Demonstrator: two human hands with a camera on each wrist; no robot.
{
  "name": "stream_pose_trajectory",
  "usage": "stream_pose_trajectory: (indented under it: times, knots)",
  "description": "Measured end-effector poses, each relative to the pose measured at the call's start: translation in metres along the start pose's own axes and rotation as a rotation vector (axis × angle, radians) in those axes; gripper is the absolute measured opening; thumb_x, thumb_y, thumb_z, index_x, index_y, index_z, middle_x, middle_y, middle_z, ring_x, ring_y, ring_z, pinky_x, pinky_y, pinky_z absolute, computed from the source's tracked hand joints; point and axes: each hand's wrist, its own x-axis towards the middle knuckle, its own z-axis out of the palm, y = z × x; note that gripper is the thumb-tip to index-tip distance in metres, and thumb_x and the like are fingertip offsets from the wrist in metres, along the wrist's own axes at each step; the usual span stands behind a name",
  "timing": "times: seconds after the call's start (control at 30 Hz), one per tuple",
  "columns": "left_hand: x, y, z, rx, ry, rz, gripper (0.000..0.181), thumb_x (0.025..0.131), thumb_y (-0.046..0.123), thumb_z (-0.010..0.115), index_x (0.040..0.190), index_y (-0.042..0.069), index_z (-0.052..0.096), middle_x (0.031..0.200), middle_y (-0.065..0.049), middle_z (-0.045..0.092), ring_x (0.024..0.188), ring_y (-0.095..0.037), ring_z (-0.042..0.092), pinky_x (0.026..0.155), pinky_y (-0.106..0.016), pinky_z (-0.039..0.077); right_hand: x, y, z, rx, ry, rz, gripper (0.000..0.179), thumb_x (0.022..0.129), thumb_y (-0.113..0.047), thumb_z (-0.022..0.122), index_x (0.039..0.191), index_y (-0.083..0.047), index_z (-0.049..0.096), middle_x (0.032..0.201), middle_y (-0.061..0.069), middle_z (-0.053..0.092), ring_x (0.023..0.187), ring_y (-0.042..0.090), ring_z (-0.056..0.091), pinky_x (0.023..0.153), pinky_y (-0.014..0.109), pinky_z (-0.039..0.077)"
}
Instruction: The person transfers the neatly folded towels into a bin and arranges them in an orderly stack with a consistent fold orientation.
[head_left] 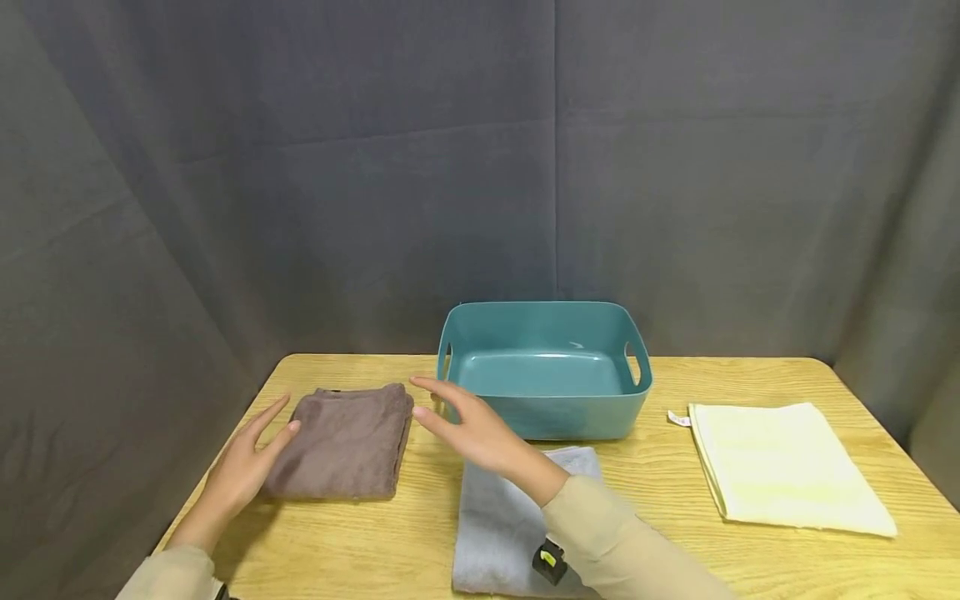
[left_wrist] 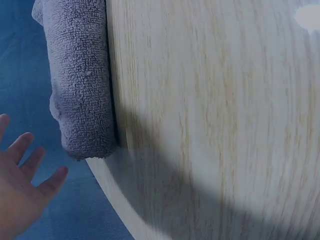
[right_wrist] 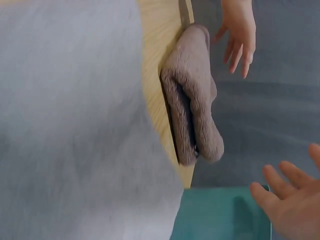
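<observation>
A folded brown towel [head_left: 341, 446] lies on the left part of the table, seen edge-on in both wrist views. At its left side is my left hand [head_left: 238, 467], fingers spread and apart from the towel. My right hand [head_left: 476, 425] hangs to the towel's right, in front of the teal basket [head_left: 577, 417], with fingers extended and nothing held. Beneath my right forearm lies a folded grey towel [head_left: 495, 525], partly hidden by the sleeve. In the right wrist view both hands show on either side of the brown towel [right_wrist: 190, 100].
A folded pale yellow towel [head_left: 787, 467] with a white tag lies on the right part of the wooden table [head_left: 667, 533]. The basket stands at the back middle, with a handle hole in each end. A grey curtain [head_left: 375, 167] hangs behind the table.
</observation>
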Motion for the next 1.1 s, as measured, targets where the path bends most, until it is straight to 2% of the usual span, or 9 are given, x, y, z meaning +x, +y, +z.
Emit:
stream_pose_trajectory:
  times: [0.13, 0.2, 0.37, 0.6, 0.87, 1.1]
  knots:
    - [-0.001, -0.004, 0.002, -0.072, -0.010, -0.051, 0.072, 0.103, 0.053, 0.042, 0.160, 0.015, 0.019, 0.159, -0.025, 0.020, 0.141, -0.052, 0.020, 0.104, -0.072, 0.023, 0.008, -0.001, 0.011, 0.099, 0.064, 0.046, 0.048, 0.103, -0.043, 0.052, 0.147, -0.024, 0.049, 0.146, 0.001, 0.051, 0.125, 0.025, 0.054, 0.098, 0.046, 0.046]
    - [0.000, -0.005, 0.005, -0.096, -0.003, -0.065, 0.071, 0.104, 0.051, 0.041, 0.159, 0.013, 0.019, 0.159, -0.026, 0.021, 0.141, -0.051, 0.023, 0.104, -0.069, 0.027, 0.012, -0.003, 0.016, 0.153, 0.098, 0.083, 0.046, 0.103, -0.041, 0.052, 0.144, -0.021, 0.053, 0.142, 0.006, 0.055, 0.123, 0.026, 0.056, 0.095, 0.045, 0.048]
    - [0.001, -0.007, 0.012, -0.135, 0.004, -0.107, 0.071, 0.104, 0.050, 0.041, 0.158, 0.008, 0.021, 0.157, -0.028, 0.023, 0.139, -0.049, 0.028, 0.105, -0.065, 0.032, 0.021, -0.008, 0.026, 0.259, 0.155, 0.163, 0.044, 0.103, -0.039, 0.052, 0.141, -0.017, 0.056, 0.137, 0.010, 0.059, 0.127, 0.030, 0.053, 0.101, 0.049, 0.044]
    - [0.002, -0.008, 0.015, -0.163, 0.001, -0.137, 0.073, 0.104, 0.052, 0.042, 0.159, 0.009, 0.020, 0.157, -0.028, 0.023, 0.139, -0.048, 0.027, 0.107, -0.063, 0.030, 0.028, -0.008, 0.042, 0.345, 0.205, 0.196, 0.044, 0.102, -0.035, 0.054, 0.138, -0.008, 0.058, 0.135, 0.015, 0.059, 0.126, 0.032, 0.054, 0.103, 0.047, 0.044]
    - [0.002, -0.012, 0.013, -0.205, -0.021, -0.150, 0.074, 0.104, 0.053, 0.041, 0.159, 0.009, 0.018, 0.157, -0.028, 0.022, 0.141, -0.048, 0.025, 0.110, -0.063, 0.026, 0.034, 0.000, 0.057, 0.357, 0.259, 0.234, 0.047, 0.101, -0.034, 0.057, 0.137, -0.004, 0.058, 0.135, 0.013, 0.060, 0.124, 0.032, 0.055, 0.102, 0.046, 0.045]
    - [0.004, -0.012, 0.015, -0.225, 0.012, -0.122, 0.070, 0.104, 0.048, 0.043, 0.157, 0.006, 0.024, 0.155, -0.028, 0.029, 0.139, -0.046, 0.032, 0.110, -0.059, 0.028, 0.037, 0.009, 0.066, 0.378, 0.314, 0.274, 0.047, 0.100, -0.031, 0.059, 0.138, -0.004, 0.057, 0.131, 0.015, 0.062, 0.122, 0.034, 0.056, 0.100, 0.048, 0.046]
